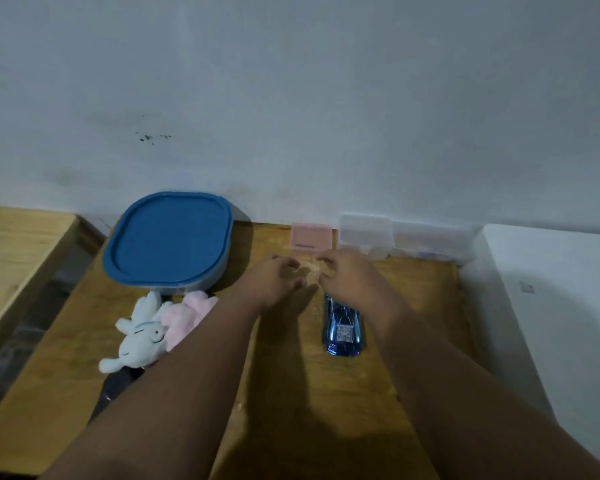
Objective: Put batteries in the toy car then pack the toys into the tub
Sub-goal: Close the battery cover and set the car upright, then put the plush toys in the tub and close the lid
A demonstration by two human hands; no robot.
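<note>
A shiny blue toy car (343,332) sits on the wooden table (326,393), just below my right hand (349,273). My left hand (274,278) hovers beside it near the table's middle. Both hands have loosely curled fingers, and I see nothing in them. The tub (168,239) with its blue lid on stands at the back left. A white plush rabbit (141,337) and a pink plush (191,311) lie in front of the tub, partly behind my left forearm. No batteries are visible.
A pink box (309,236) and clear plastic boxes (366,233) stand against the wall. A dark object (113,389) lies under the rabbit. A white surface (561,306) borders the right side, and another wooden surface (14,244) is at left across a gap.
</note>
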